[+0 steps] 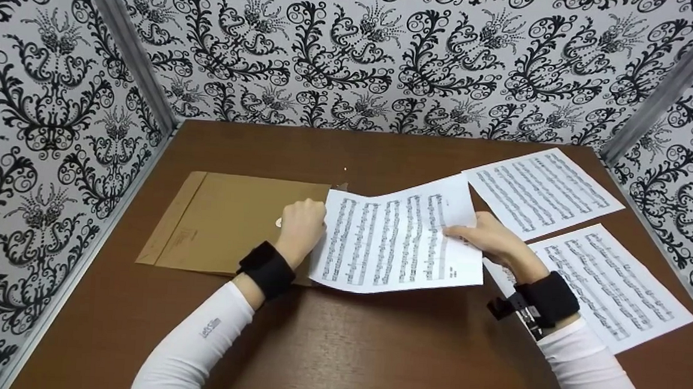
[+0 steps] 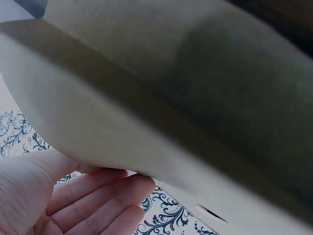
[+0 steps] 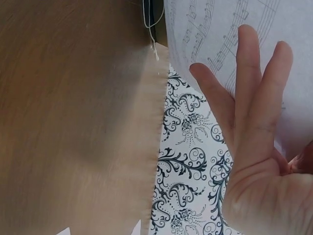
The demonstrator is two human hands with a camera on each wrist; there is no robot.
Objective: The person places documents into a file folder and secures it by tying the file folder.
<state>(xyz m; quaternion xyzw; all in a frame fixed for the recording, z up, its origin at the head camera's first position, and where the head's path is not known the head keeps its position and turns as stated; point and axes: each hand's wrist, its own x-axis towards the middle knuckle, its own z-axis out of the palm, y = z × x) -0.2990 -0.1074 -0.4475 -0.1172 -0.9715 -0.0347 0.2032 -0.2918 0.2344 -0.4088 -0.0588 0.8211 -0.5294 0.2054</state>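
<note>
A brown paper envelope (image 1: 233, 220) lies on the left part of the table. My left hand (image 1: 302, 231) pinches the edge at its right end. In the left wrist view, the envelope (image 2: 122, 132) bulges above the left hand (image 2: 93, 200), its rim between thumb and fingers. My right hand (image 1: 494, 239) holds a sheet of printed music (image 1: 392, 239) by its right side, thumb on top. From below, the right hand (image 3: 259, 127) spreads its fingers against the sheet (image 3: 210, 44). The sheet sags, its left edge at the envelope's right end; whether any of it is inside, I cannot tell.
Two more music sheets lie on the right, one farther back (image 1: 542, 188) and one nearer (image 1: 611, 289), partly behind the right wrist. A brown wooden table (image 1: 337, 350) carries everything. Patterned walls (image 1: 391, 59) enclose its back and sides.
</note>
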